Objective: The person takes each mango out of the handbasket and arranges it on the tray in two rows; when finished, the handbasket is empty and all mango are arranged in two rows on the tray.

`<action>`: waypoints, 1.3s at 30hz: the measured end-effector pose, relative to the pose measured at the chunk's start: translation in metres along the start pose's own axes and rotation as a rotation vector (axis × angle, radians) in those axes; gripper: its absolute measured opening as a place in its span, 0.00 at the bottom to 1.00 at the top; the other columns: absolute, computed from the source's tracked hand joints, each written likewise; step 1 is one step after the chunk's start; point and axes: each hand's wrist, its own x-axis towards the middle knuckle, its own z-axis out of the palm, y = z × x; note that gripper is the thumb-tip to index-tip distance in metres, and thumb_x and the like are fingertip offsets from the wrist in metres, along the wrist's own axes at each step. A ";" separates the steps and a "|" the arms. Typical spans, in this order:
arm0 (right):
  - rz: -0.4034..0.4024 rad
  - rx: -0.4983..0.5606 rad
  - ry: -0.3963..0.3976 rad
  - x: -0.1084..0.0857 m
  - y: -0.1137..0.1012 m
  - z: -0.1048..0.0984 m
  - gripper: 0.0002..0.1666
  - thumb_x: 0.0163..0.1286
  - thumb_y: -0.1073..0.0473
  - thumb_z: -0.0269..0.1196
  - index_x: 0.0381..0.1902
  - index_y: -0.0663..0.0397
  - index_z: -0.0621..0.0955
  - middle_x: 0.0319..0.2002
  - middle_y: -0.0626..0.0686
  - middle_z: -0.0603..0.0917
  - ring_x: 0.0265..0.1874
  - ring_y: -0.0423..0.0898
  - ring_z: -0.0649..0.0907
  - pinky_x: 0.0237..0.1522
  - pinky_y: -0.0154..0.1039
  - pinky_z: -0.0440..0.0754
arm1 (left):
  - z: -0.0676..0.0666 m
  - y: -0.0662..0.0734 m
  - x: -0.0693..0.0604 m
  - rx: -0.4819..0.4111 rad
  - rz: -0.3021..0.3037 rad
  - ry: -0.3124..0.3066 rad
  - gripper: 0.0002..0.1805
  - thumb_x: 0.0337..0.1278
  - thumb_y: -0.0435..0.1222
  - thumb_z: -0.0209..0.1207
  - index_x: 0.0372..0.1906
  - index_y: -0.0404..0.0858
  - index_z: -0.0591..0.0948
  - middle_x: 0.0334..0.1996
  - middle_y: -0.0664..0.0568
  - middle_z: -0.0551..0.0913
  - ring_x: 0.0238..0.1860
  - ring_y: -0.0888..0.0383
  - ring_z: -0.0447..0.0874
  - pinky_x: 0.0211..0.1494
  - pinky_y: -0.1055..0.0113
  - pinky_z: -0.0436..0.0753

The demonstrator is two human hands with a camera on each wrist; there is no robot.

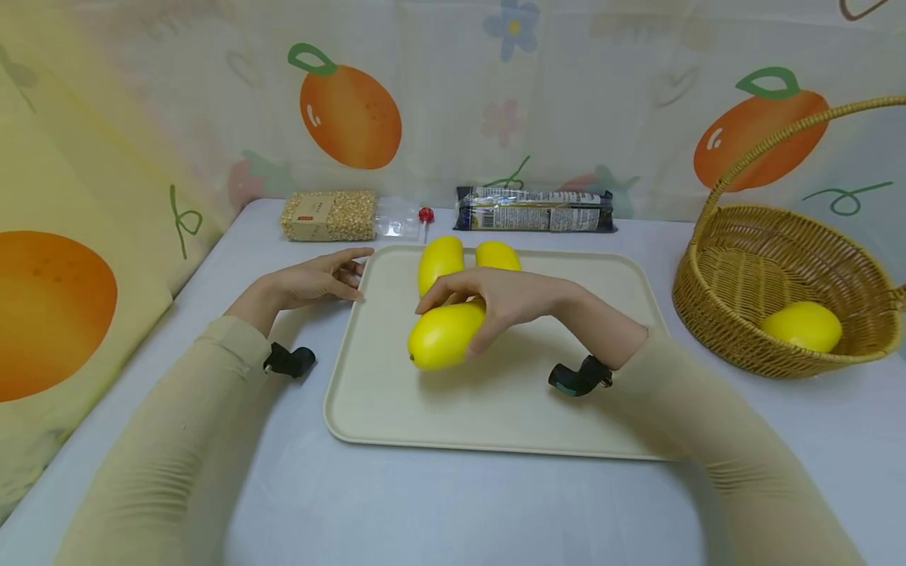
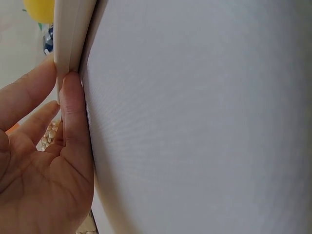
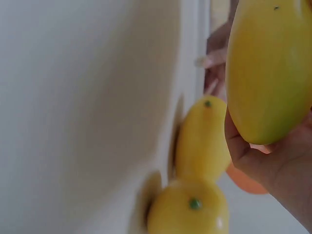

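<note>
My right hand (image 1: pixel 506 299) grips a yellow mango (image 1: pixel 446 336) from above, and it hangs over the beige tray (image 1: pixel 382 393). In the right wrist view the mango (image 3: pixel 268 73) fills the upper right, with fingers curled round its lower end. Two more mangoes, one to the left (image 1: pixel 440 263) and one to the right (image 1: pixel 498 255), lie at the tray's far side, partly behind the right hand. My left hand (image 1: pixel 314 281) holds the tray's left rim near the far corner. The left wrist view shows its fingers (image 2: pixel 74 105) against the rim (image 2: pixel 73 39).
On the right stands a wicker basket (image 1: pixel 697 291) with one mango (image 1: pixel 803 326) inside. Along the back lie a bag of pale kernels (image 1: pixel 347 215), a red lollipop (image 1: pixel 425 215) and a dark printed packet (image 1: pixel 534 211). A fruit-patterned cloth (image 1: pixel 453 102) hangs behind.
</note>
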 end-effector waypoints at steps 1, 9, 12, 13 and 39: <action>0.002 0.000 -0.013 0.003 0.000 0.002 0.39 0.50 0.55 0.75 0.62 0.45 0.76 0.59 0.47 0.78 0.57 0.46 0.74 0.59 0.45 0.72 | 0.000 0.000 0.000 0.003 -0.002 0.003 0.47 0.64 0.28 0.59 0.80 0.48 0.47 0.53 0.51 0.60 0.49 0.59 0.63 0.48 0.75 0.73; -0.011 -0.056 -0.105 0.018 0.000 0.013 0.38 0.48 0.54 0.76 0.60 0.42 0.78 0.57 0.43 0.80 0.58 0.43 0.74 0.63 0.45 0.70 | -0.001 -0.001 0.000 0.003 0.008 -0.007 0.47 0.63 0.28 0.59 0.80 0.47 0.46 0.53 0.51 0.60 0.48 0.60 0.63 0.48 0.76 0.73; -0.019 -0.061 -0.142 0.022 0.000 0.014 0.39 0.47 0.55 0.77 0.60 0.41 0.78 0.57 0.42 0.80 0.58 0.43 0.74 0.64 0.44 0.70 | -0.001 -0.001 0.000 0.009 0.009 -0.006 0.47 0.64 0.28 0.58 0.80 0.47 0.46 0.54 0.51 0.60 0.48 0.60 0.63 0.48 0.76 0.73; -0.021 -0.062 -0.154 0.023 0.000 0.014 0.39 0.47 0.55 0.77 0.60 0.41 0.78 0.57 0.42 0.80 0.58 0.42 0.74 0.65 0.44 0.70 | -0.001 -0.001 -0.001 0.013 0.008 -0.006 0.46 0.64 0.28 0.58 0.80 0.47 0.46 0.54 0.50 0.60 0.48 0.60 0.63 0.49 0.76 0.73; -0.098 -0.004 -0.353 0.038 0.007 0.018 0.42 0.49 0.62 0.75 0.65 0.50 0.76 0.64 0.49 0.78 0.64 0.40 0.73 0.72 0.41 0.64 | 0.000 0.001 -0.001 0.030 -0.010 0.001 0.46 0.64 0.29 0.59 0.80 0.48 0.47 0.55 0.49 0.60 0.51 0.58 0.62 0.50 0.75 0.72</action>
